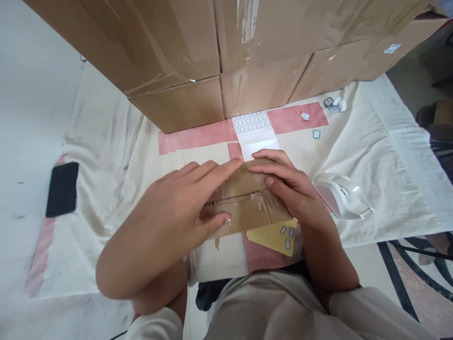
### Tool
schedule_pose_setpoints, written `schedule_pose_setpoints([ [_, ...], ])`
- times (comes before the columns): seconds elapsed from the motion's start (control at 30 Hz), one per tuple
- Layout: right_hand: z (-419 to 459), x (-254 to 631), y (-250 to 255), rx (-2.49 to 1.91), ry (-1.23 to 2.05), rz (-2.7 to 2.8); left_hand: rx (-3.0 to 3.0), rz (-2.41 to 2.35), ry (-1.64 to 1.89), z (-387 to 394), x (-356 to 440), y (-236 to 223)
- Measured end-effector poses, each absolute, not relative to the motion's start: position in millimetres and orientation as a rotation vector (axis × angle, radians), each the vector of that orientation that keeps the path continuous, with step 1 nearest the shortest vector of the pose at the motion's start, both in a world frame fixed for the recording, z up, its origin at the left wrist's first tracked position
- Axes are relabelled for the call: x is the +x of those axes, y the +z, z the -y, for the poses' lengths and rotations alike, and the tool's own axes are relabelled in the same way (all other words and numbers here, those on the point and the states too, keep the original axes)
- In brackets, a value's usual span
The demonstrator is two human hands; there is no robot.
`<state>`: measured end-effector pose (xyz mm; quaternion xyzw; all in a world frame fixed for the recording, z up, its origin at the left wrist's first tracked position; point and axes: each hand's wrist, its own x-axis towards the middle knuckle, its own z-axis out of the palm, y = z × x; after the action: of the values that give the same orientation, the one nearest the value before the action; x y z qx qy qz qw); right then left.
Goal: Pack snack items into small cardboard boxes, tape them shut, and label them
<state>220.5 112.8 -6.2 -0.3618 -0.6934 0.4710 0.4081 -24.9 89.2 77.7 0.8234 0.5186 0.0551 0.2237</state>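
Observation:
A small taped cardboard box [247, 203] sits on the cloth in front of me. My left hand [180, 208] lies flat across its left side, fingers stretched over the top and thumb on the near edge. At the box's far right corner, my right hand [286, 184] has its fingers curled over the top and side. A yellow sheet [272, 236] with blue-edged stickers pokes out from under the box. A white sheet of blue-edged labels [253, 127] lies just beyond the box.
Large stacked cardboard boxes [226, 52] wall off the far side. A white tape dispenser [339, 196] rests right of the box. A black phone [62, 189] lies at the left on the white and pink cloth [116, 141]. Loose stickers [332, 104] are scattered far right.

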Motion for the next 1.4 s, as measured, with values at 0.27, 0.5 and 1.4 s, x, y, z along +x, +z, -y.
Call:
schedule_pose_setpoints([
  [0.27, -112.1, 220.6, -5.2, -0.946, 1.162, 1.762, 2.277, -1.533, 0.010, -105.2, -35.4, 70.6],
  [0.5, -111.1, 221.2, -5.5, -0.978, 1.146, 1.776, 2.147, -1.446, -0.006, -117.4, -38.2, 66.6],
  [1.4, -110.6, 219.0, -8.0, -0.994, 1.150, 1.719, 2.055, -1.497, 0.085, -131.1, -32.3, 63.7],
])
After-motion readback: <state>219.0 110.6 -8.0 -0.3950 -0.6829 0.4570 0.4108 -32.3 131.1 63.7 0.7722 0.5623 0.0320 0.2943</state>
